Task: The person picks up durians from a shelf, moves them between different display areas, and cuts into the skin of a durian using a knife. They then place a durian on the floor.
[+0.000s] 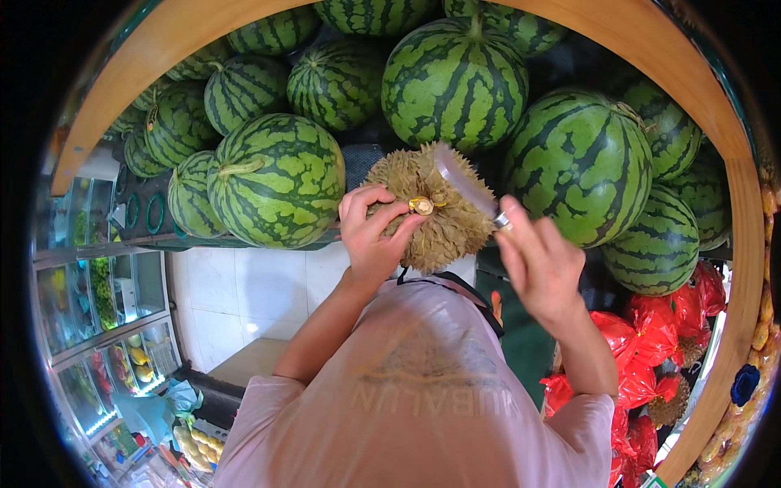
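Observation:
A spiky brown durian [449, 241] is in front of my body, its pale cut stem end facing up with a yellow tie [421, 202] around it. The fingers of my left hand [370, 234] are closed about this stem, pinching it from the left side. My right hand [541, 264] grips a knife [465, 180] by its handle. The blade slants up and left over the durian's right side, slightly blurred. Whether its edge touches the spines I cannot tell. My right hand hides most of the handle.
Striped watermelons [455, 81] crowd the display beyond the durian, with one watermelon [277, 180] close by my left hand. Red plastic bags [643, 325] sit at the lower right. Glass-fronted shelves [106, 301] with produce stand at the left. A wooden rim [634, 32] curves around the display.

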Available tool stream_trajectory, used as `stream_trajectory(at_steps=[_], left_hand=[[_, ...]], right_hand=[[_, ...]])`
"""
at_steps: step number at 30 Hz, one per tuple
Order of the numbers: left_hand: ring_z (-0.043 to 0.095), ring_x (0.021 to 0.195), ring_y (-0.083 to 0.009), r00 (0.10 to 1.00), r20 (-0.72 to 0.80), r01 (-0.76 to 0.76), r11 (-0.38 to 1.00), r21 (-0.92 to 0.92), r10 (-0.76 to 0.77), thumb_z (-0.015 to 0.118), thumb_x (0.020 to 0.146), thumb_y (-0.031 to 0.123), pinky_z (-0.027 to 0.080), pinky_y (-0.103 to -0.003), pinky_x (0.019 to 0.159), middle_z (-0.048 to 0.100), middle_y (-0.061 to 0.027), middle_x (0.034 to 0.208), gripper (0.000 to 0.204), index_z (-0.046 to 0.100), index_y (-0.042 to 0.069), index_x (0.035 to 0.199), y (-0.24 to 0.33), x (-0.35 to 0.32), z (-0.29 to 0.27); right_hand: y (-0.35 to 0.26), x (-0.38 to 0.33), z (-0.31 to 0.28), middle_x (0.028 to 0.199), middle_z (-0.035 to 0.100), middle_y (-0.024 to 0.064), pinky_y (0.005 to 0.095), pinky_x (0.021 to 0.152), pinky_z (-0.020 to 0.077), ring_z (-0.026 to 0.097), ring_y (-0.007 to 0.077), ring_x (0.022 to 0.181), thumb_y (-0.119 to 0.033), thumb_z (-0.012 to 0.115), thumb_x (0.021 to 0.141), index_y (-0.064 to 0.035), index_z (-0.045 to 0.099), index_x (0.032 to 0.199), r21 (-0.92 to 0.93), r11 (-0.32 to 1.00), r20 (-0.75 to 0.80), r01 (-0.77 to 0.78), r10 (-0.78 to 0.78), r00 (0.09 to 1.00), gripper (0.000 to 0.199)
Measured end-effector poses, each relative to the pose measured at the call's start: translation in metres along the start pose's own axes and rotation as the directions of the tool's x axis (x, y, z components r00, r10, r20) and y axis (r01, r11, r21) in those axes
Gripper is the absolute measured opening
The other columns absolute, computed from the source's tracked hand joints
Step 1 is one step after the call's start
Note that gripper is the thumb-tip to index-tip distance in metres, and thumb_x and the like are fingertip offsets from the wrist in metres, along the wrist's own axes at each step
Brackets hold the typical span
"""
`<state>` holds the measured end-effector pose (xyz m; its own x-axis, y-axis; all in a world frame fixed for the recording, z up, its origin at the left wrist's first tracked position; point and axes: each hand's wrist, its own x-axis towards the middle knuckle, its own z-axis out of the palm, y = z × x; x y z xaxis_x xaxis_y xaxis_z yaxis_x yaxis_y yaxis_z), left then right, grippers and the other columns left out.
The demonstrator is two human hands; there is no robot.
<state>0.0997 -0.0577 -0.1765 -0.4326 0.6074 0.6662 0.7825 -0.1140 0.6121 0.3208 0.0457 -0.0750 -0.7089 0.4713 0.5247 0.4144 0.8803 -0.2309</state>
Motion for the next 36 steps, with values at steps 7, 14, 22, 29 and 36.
stream_trajectory(at_steps=[7, 14, 22, 29, 36], left_hand=[[0.059, 0.101, -0.0279, 0.999, 0.029, -0.030, 1.000, -0.002, 0.030, 0.091, 0.064, 0.007, 0.048, -0.038, 0.087, 0.062, -0.0082, 0.101, 0.033, 0.071, 0.005, 0.091, -0.001, 0.002, 0.000], [0.057, 0.104, -0.0305, 0.987, 0.145, -0.087, 0.983, 0.164, 0.063, 0.087, 0.067, 0.011, 0.044, -0.040, 0.091, 0.061, -0.0112, 0.108, 0.042, 0.070, 0.008, 0.105, 0.029, 0.022, -0.009], [0.062, 0.082, -0.0266, 0.948, 0.286, -0.200, 0.959, 0.201, 0.138, 0.081, 0.077, 0.012, 0.045, -0.039, 0.074, 0.065, -0.0067, 0.088, 0.016, 0.070, 0.006, 0.087, 0.040, 0.050, -0.003], [0.064, 0.082, -0.0205, 0.954, 0.209, 0.241, 0.964, -0.113, -0.214, 0.073, 0.088, 0.004, 0.051, -0.031, 0.075, 0.068, -0.0094, 0.089, 0.009, 0.070, -0.004, 0.090, 0.038, 0.044, 0.004], [0.067, 0.083, -0.0145, 0.891, -0.003, 0.392, 0.772, -0.500, -0.454, 0.068, 0.097, 0.007, 0.053, -0.026, 0.073, 0.072, -0.0089, 0.096, 0.015, 0.071, -0.006, 0.103, 0.026, 0.043, 0.003]], right_hand=[[0.016, -0.050, 0.033, 0.105, 0.069, 0.0167, 0.0306, 0.078, 0.0533, 0.067, 0.0206, 0.086, -0.005, 0.065, 0.095, 0.0041, 0.058, 0.134, 0.457, 0.741, 0.017, -0.493, 0.546, 0.837, 0.041], [0.026, -0.149, 0.107, 0.106, 0.068, 0.0170, 0.0360, 0.074, 0.0547, 0.069, 0.0294, 0.084, -0.011, 0.062, 0.096, -0.0012, 0.059, 0.129, 0.326, 0.646, 0.044, -0.690, 0.719, 0.694, 0.035], [0.074, -0.128, 0.157, 0.099, 0.069, 0.0164, 0.0421, 0.073, 0.0539, 0.066, 0.0349, 0.084, -0.017, 0.071, 0.091, -0.0070, 0.063, 0.126, -0.025, 0.893, 0.006, -0.449, 0.449, 0.894, 0.038], [0.080, -0.113, 0.193, 0.112, 0.068, 0.0195, 0.0460, 0.089, 0.0516, 0.064, 0.0390, 0.100, -0.015, 0.064, 0.093, -0.0045, 0.062, 0.128, -0.049, 0.874, 0.090, -0.483, 0.486, 0.870, 0.037], [0.022, -0.091, 0.130, 0.120, 0.066, 0.0222, 0.0414, 0.096, 0.0496, 0.063, 0.0374, 0.109, -0.003, 0.061, 0.093, 0.0037, 0.064, 0.124, 0.461, 0.769, -0.145, -0.443, 0.558, 0.817, 0.032]])
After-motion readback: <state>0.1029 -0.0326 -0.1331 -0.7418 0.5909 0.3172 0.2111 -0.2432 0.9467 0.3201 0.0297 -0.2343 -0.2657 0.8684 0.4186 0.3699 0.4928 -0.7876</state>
